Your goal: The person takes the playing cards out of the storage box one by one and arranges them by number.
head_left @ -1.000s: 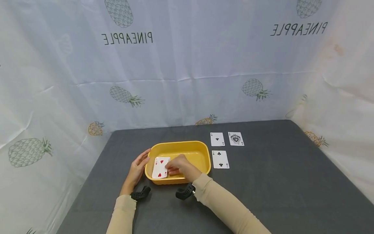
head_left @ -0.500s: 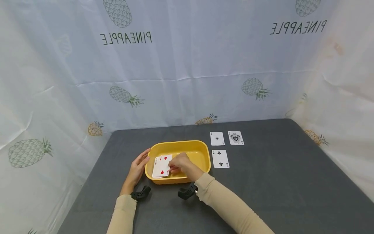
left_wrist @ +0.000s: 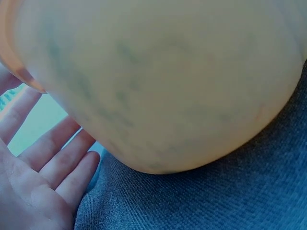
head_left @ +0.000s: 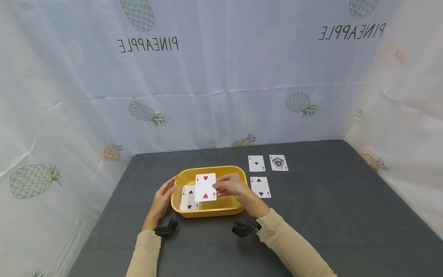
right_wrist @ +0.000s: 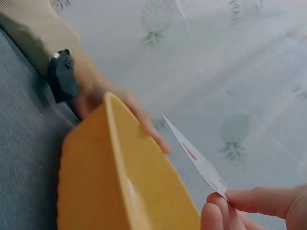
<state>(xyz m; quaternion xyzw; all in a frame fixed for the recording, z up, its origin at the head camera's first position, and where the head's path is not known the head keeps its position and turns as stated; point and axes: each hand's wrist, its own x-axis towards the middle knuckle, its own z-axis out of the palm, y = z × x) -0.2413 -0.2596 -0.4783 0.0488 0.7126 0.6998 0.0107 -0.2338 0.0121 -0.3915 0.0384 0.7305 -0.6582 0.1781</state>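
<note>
Over the yellow tray (head_left: 221,212) my right hand (head_left: 232,185) pinches a two of hearts playing card (head_left: 205,187) by its right edge, face up. The right wrist view shows that card (right_wrist: 194,160) nearly edge-on between thumb and fingers. Inside the tray at the left lies a stack of cards, a two of spades (head_left: 188,199) on top. My left hand (head_left: 162,198) rests against the tray's left end, its thumb at the rim. In the left wrist view its fingers (left_wrist: 60,160) are fairly straight beside the tray wall (left_wrist: 158,96).
Right of the tray, face up on the dark table (head_left: 311,215), lie an ace of clubs (head_left: 256,164), a card with a large ornate black emblem (head_left: 278,163), and a two of clubs (head_left: 260,187). A pineapple-print curtain (head_left: 221,69) hangs behind the table.
My right hand has lifted the two of hearts off the stack and moved it rightward, uncovering the two of spades. The left hand stays at the tray's left end.
</note>
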